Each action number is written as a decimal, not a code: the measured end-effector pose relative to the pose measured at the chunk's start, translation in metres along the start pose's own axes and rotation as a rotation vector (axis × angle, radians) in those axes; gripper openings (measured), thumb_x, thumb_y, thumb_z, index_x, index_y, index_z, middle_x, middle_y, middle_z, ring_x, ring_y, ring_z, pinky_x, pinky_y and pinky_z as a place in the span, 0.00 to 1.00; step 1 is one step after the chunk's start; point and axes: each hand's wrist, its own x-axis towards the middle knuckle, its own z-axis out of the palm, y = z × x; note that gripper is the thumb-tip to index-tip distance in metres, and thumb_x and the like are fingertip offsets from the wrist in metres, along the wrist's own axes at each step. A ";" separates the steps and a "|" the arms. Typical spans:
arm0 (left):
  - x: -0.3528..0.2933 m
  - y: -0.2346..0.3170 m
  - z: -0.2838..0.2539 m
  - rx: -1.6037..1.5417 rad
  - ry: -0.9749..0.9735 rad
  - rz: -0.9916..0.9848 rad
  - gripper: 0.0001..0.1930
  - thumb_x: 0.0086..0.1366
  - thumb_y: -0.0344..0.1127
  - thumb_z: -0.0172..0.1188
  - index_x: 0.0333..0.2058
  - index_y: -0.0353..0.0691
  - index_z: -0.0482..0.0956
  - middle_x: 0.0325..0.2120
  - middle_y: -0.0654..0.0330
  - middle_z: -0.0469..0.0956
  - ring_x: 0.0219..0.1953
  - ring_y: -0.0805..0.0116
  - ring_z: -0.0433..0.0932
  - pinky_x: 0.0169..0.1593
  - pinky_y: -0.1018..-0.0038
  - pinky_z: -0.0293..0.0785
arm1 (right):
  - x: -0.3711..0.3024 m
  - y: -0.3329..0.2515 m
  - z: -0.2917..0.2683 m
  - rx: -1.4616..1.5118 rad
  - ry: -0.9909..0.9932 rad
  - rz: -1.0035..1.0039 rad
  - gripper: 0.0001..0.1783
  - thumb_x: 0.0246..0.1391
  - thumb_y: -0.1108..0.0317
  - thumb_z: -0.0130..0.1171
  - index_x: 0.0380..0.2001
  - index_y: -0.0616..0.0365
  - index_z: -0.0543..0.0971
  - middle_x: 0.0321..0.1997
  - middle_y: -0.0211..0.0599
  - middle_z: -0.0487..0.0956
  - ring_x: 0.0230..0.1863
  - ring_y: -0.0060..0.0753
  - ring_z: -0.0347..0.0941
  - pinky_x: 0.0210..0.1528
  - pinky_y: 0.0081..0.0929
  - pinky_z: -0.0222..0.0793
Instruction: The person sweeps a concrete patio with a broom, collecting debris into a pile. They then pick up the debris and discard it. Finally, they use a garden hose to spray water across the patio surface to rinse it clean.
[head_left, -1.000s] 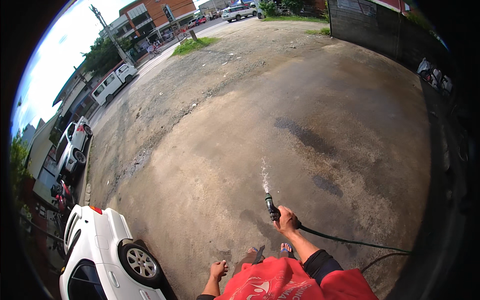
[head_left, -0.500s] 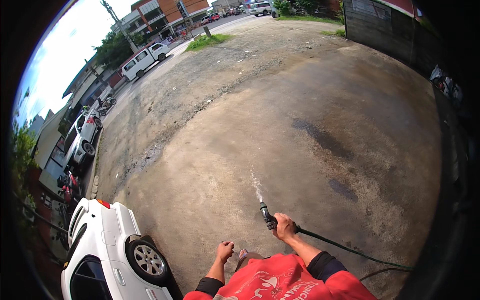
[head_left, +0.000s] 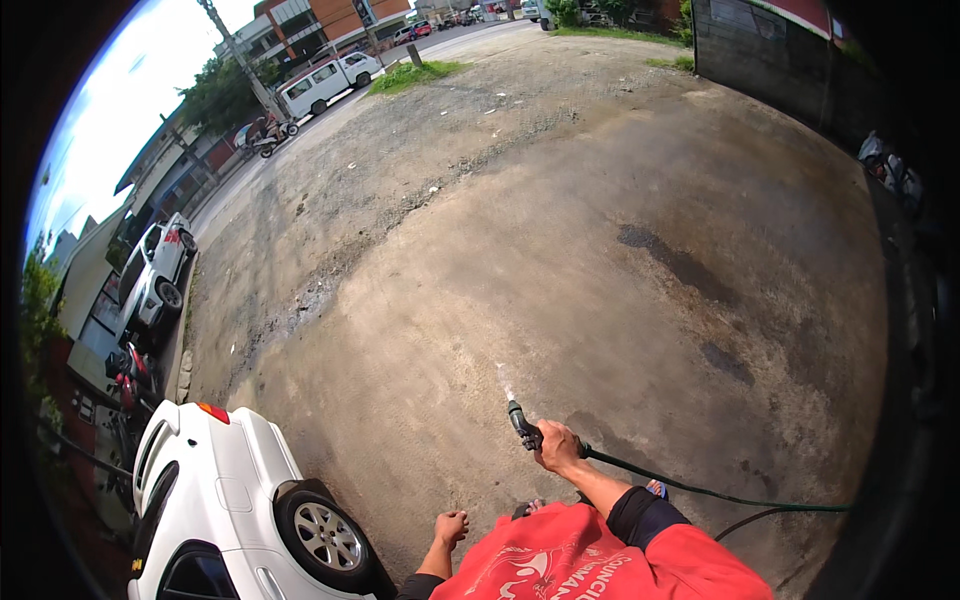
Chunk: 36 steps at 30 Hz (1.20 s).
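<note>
We grasp the spray nozzle (head_left: 519,422), issuing water (head_left: 506,384), in our right hand (head_left: 557,446) and hold our left hand (head_left: 452,527) loosely clenched.

There were two bare hands (head_left: 451,528) (head_left: 557,447), one dark-green pistol-shaped nozzle (head_left: 521,426), two white cars (head_left: 235,500) (head_left: 157,272) along the left edge of the concrete lot (head_left: 430,330), and one white, red-roofed van (head_left: 328,84) beyond it.

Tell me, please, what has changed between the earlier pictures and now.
The right hand has swung the spray nozzle leftward. The white van has driven farther right, and a motorcycle has appeared behind it. The right hand keeps its grip, water still sprays, and the near white car stays parked.
</note>
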 end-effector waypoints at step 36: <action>0.159 0.126 -0.225 0.246 0.080 0.306 0.19 0.64 0.42 0.59 0.47 0.35 0.83 0.43 0.46 0.83 0.47 0.52 0.82 0.53 0.63 0.75 | 0.029 -0.013 0.164 -0.329 0.020 0.404 0.18 0.39 0.76 0.68 0.33 0.58 0.71 0.37 0.48 0.76 0.46 0.61 0.72 0.47 0.52 0.66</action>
